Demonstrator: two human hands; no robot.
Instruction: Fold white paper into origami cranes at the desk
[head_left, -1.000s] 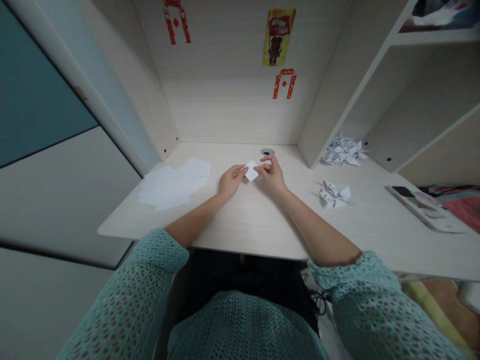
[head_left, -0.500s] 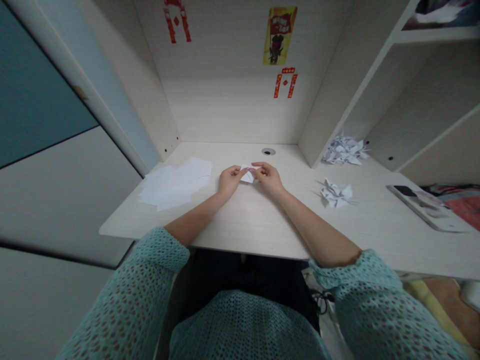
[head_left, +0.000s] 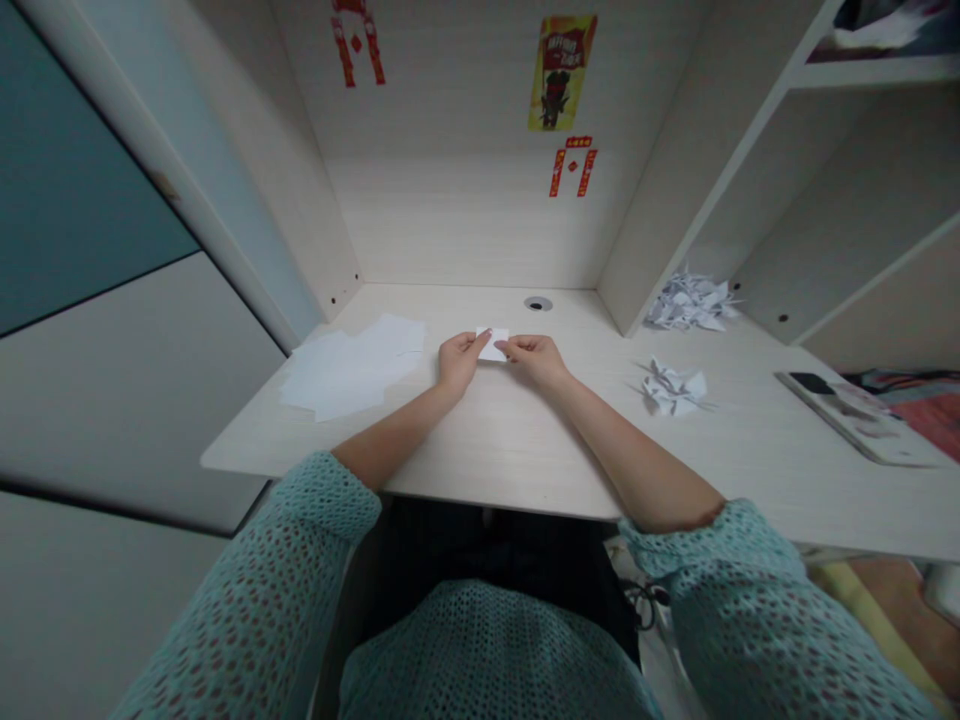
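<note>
A small white piece of folded paper (head_left: 492, 351) is held up just above the desk, between my two hands. My left hand (head_left: 457, 362) pinches its left side, the thumb lying over the front. From the other side, my right hand (head_left: 541, 358) grips the right edge between thumb and curled fingers. The paper now looks like a flat square; its back and any inner folds are hidden. Loose white paper sheets (head_left: 352, 368) lie spread to the left of my left hand. Right of my right forearm sits a small cluster of folded paper pieces (head_left: 673, 387).
A larger heap of folded paper (head_left: 694, 302) lies at the back right, beside the upright divider (head_left: 652, 210). A phone (head_left: 859, 418) rests near the right side of the desk (head_left: 495, 450). A round cable hole (head_left: 538, 303) is near the back panel.
The paper in my hands has gone from a diamond-like shape with a visible crease to a flat square face. The fingers of my right hand have curled in closer.
</note>
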